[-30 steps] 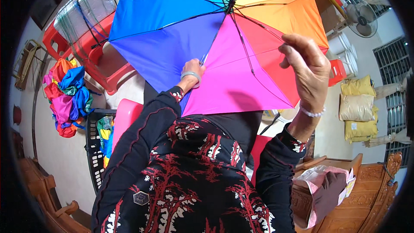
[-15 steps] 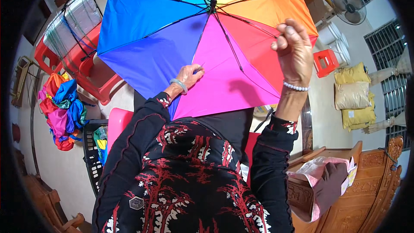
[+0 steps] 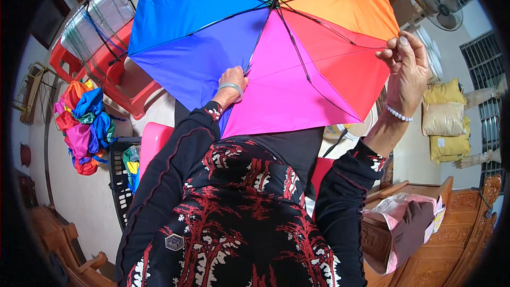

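Rainbow umbrella (image 3: pixel 268 48) spread open; shirt's (image 3: pixel 228 207) hexagonal badge (image 3: pixel 174 242) too small to read.

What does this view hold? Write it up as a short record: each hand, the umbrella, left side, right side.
Left hand: closed on the umbrella where purple meets pink
Right hand: raised near the orange-red edge, fingers curled; contents unclear
Umbrella: open, multicoloured, underside and black ribs showing
Left side: colourful fabric heap, black crate
Right side: fan, stacked sacks, carved wooden furniture
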Tool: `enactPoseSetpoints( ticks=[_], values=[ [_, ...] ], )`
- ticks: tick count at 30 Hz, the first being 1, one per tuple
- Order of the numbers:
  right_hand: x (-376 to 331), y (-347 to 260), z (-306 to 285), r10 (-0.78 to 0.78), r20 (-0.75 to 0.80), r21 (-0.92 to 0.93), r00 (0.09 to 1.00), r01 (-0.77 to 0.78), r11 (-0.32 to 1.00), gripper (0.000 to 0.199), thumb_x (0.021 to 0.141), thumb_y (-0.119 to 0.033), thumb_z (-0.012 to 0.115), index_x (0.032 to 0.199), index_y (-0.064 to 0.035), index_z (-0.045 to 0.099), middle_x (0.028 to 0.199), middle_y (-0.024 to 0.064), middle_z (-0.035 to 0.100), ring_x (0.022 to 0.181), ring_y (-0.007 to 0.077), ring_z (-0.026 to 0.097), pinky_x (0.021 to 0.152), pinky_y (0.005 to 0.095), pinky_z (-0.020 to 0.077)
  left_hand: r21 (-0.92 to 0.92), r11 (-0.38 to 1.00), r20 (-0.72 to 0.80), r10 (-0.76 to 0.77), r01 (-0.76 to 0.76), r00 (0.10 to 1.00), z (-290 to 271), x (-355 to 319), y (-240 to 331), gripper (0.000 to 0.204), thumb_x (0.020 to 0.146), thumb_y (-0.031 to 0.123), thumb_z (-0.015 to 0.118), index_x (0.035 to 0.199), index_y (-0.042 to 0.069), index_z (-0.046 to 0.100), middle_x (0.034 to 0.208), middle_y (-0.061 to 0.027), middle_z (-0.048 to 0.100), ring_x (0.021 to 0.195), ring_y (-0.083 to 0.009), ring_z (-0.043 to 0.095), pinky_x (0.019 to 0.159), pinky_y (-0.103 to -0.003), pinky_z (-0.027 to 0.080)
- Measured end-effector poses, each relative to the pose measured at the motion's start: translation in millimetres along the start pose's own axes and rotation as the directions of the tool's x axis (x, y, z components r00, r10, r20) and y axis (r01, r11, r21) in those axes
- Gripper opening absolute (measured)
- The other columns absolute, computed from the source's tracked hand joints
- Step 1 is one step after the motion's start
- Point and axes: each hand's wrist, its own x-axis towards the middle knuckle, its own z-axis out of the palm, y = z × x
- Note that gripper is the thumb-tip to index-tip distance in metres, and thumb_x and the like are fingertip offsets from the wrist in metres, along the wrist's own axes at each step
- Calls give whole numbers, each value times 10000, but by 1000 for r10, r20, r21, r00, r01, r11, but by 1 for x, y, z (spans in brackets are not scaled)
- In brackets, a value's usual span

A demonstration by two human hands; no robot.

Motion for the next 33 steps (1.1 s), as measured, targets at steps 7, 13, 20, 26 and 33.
enactPoseSetpoints(
  ticks=[7, 13, 20, 26, 33],
  values=[
    [-1, -5, -7, 4, 12, -68, 1000, -3, 998, 138, 850, -100, 521, 936, 7, 536, 721, 70, 545, 592, 124, 534, 580, 292, 516, -9, 998, 139, -56, 58, 989, 7, 15, -12, 273, 703, 233, 599, 811, -16, 626, 847, -234, 604, 845, -363, 589, 738, -409, 485],
    [-9, -16, -21, 78, 97, -43, 992, -74, 996, 134, 845, -108, 530, 918, 3, 541, 725, 67, 549, 579, 114, 525, 560, 268, 502, -361, 861, 367, -223, 359, 903, -7, 20, -5, 281, 702, 225, 578, 835, -16, 632, 882, -235, 599, 845, -368, 586, 740, -421, 478],
    [-7, 7, 1, 103, 80, -61, 991, -98, 993, 138, 845, -99, 523, 919, 17, 537, 742, 84, 562, 605, 128, 559, 559, 270, 509, -77, 996, 6, -33, 34, 999, 18, 16, -14, 234, 679, 167, 576, 817, -17, 617, 877, -236, 597, 841, -380, 578, 750, -433, 468],
    [-1, 88, 39, 295, 160, -262, 942, -247, 933, 126, 864, -102, 472, 927, -7, 525, 698, 103, 565, 533, 145, 572, 448, 261, 498, -62, 998, 42, 19, -16, 999, 8, 6, -18, 222, 679, 157, 568, 812, -16, 611, 856, -237, 596, 835, -376, 580, 740, -433, 469],
    [-68, 227, 90, 662, 245, -155, 709, -645, 748, 53, 802, -53, 508, 775, -40, 552, 562, 61, 525, 437, 112, 519, 341, 260, 425, -339, 899, 228, -208, 278, 951, -2, 0, -10, 214, 737, 171, 500, 765, -8, 615, 634, -188, 604, 638, -296, 623, 637, -393, 483]
  ],
)
